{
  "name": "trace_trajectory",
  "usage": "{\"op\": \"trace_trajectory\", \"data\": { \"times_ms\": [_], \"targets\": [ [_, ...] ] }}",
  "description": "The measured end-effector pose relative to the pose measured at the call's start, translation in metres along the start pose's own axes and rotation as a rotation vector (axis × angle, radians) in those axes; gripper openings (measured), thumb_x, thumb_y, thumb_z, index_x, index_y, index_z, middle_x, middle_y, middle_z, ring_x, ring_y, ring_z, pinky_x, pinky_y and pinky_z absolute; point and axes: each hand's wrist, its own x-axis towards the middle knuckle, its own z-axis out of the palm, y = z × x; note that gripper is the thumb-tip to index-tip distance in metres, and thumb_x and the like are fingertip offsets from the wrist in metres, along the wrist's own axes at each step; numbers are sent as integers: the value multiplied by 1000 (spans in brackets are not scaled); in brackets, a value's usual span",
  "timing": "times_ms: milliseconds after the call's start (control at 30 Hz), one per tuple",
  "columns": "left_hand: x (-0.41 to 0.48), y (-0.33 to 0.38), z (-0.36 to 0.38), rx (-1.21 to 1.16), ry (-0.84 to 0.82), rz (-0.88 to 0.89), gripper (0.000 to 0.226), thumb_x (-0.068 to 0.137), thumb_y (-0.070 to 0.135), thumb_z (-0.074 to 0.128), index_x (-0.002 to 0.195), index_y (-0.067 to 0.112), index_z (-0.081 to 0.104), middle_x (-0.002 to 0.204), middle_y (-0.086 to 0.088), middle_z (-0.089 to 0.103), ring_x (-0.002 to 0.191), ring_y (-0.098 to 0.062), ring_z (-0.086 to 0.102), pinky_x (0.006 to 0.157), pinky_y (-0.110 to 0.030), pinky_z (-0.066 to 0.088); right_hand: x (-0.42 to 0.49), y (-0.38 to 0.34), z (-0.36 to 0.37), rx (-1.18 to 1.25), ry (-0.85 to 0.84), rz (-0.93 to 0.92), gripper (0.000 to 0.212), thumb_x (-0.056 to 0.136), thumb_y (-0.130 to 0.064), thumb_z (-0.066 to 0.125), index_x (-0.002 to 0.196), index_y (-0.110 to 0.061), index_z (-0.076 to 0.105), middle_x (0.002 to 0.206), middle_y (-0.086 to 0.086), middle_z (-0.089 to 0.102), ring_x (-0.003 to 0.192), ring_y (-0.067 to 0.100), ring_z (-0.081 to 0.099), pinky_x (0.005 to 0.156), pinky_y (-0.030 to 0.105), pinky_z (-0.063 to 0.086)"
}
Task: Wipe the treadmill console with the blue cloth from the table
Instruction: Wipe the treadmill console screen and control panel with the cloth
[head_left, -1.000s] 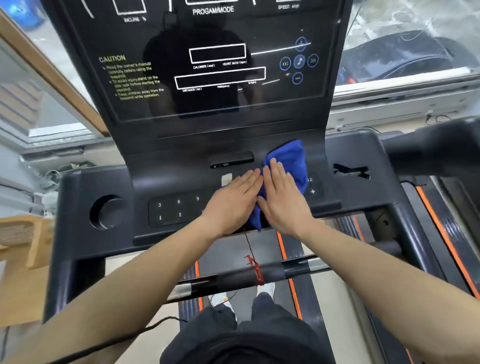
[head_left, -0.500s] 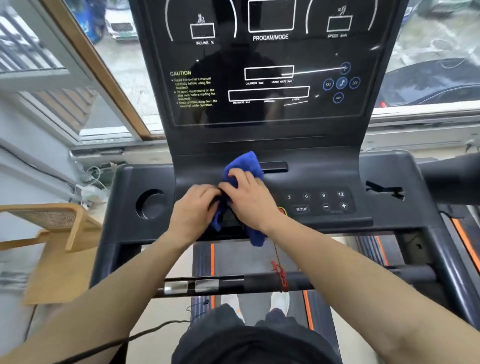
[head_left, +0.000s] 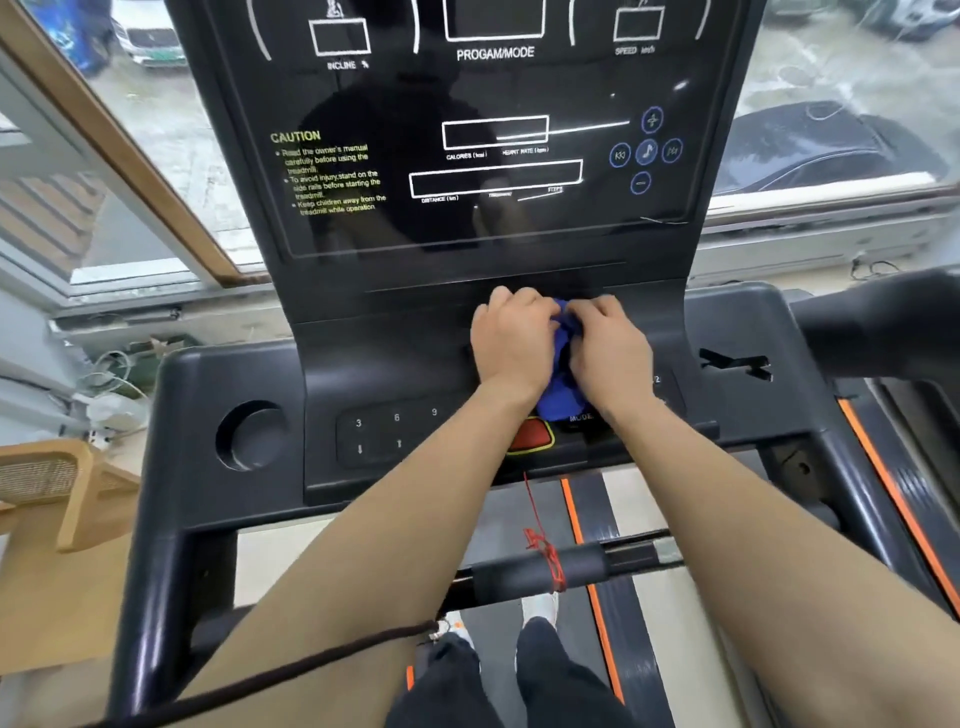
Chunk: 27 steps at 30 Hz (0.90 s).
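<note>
Two hands press a bunched blue cloth (head_left: 561, 384) against the console (head_left: 395, 358), on the sloped black panel just below the dark display (head_left: 493, 156). The left hand (head_left: 511, 345) has its fingers curled over the cloth's left side, knuckles up; the right hand (head_left: 608, 348) is curled over the right side, and the fingertips of both meet at the top of the cloth. Only a strip of blue shows between them, with a rounded fold hanging out below the wrists, just above the red stop button (head_left: 530, 435). Both hands are closed on the cloth rather than flat.

Left of the arms, keys marked 3, 6 and 9 (head_left: 396, 417) sit in a row with two arrow keys under them, and a round cup holder (head_left: 252, 435) lies further left in the tray. A red cord (head_left: 543, 551) runs down from the button and is tied around the crossbar (head_left: 545, 569). Beneath the bar, dark trouser legs and pale shoes stand on the belt (head_left: 608, 597).
</note>
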Motion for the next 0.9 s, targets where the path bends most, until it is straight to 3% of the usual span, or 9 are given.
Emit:
{"op": "trace_trajectory", "data": {
  "times_ms": [100,200,300,400,467,533,667,767,900],
  "targets": [
    [-9,23,2,70,-193,59,17,88,20,61,99,26,74,98,2,69,98,-26,53,76,-36,35,-14,16,-12,27,-169,73,24,87,-10,54,105,-14,69,106,15,64,94,41,62,68,37,44],
    [-52,20,-13,-26,-166,73,15,83,24,61,96,20,67,99,-1,66,100,-28,54,83,-39,35,-38,24,-23,307,-317,166,7,85,-15,63,89,-19,68,91,5,72,85,25,65,69,28,43],
    [-93,19,-34,-296,-200,-92,12,83,26,62,91,20,57,94,1,62,89,-25,56,77,-38,43,-69,25,-36,822,-329,246,17,85,-2,64,84,-17,72,76,-6,71,67,2,63,63,16,45],
    [-121,34,-54,-341,-247,-262,14,81,34,59,79,29,46,73,10,56,67,-12,53,59,-30,35,-98,21,-48,1144,-348,257,20,83,5,58,83,-11,70,73,-5,69,66,4,62,60,14,48],
    [-141,47,-66,-446,-184,-351,21,81,33,63,74,29,44,74,10,55,68,-6,50,61,-27,36,-112,19,-58,1271,-411,232,13,76,-4,58,82,-10,69,75,-4,68,67,6,61,61,15,48],
    [-159,60,-79,-631,-93,-448,26,85,26,68,73,26,45,78,11,55,72,-8,50,69,-25,39,-123,18,-68,1339,-491,187,16,70,-11,58,81,-11,69,80,-1,68,71,8,62,65,18,49],
    [-196,75,-116,-969,107,-625,17,88,7,59,73,14,60,75,7,60,71,-5,54,76,-24,42,-148,14,-76,1482,-744,179,18,81,-17,59,92,-8,70,101,17,67,94,28,63,89,39,51],
    [-237,76,-148,-1063,165,-718,15,70,14,56,76,15,69,77,14,70,74,-1,63,72,-14,47,-173,0,-78,1426,-1019,191,27,80,-30,62,98,-10,66,99,16,60,91,28,57,82,38,48],
    [-302,69,-183,-1087,148,-782,37,63,7,53,89,20,76,96,0,72,91,-18,64,81,-30,50,-214,-29,-81,1278,-1227,158,11,76,-19,53,67,-12,55,69,6,50,68,22,47,64,33,40]
  ]
}}
